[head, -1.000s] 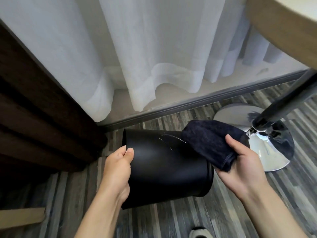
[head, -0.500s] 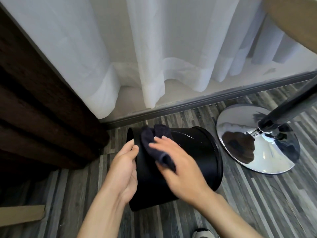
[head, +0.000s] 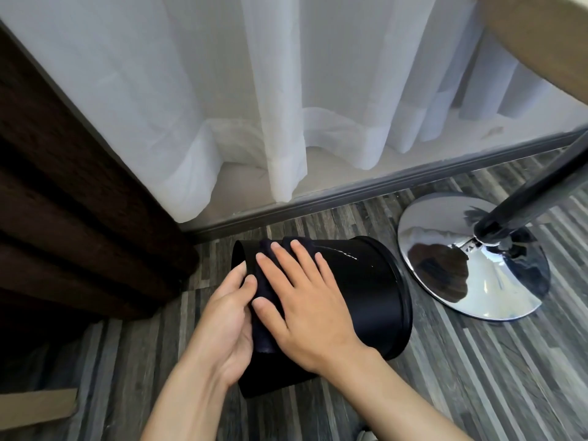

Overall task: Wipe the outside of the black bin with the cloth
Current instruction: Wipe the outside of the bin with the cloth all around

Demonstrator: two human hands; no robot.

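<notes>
The black bin (head: 366,288) lies tipped on its side on the striped grey floor, its rimmed mouth toward the right. A dark navy cloth (head: 265,323) is spread over the bin's left part. My right hand (head: 302,300) lies flat on the cloth with fingers spread, pressing it against the bin's wall. My left hand (head: 227,323) cups the bin's base end at the left, its fingertips touching the cloth's edge. Most of the cloth is hidden under my right hand.
A chrome round table base (head: 471,265) with a black pole (head: 528,198) stands just right of the bin. White curtains (head: 286,106) hang behind, above a grey sill. Dark brown drapery (head: 63,218) fills the left. A cardboard strip (head: 35,405) lies at the lower left.
My right hand carried the cloth from the bin's right end across to its left part and now presses it flat. The left hand stayed on the base end.
</notes>
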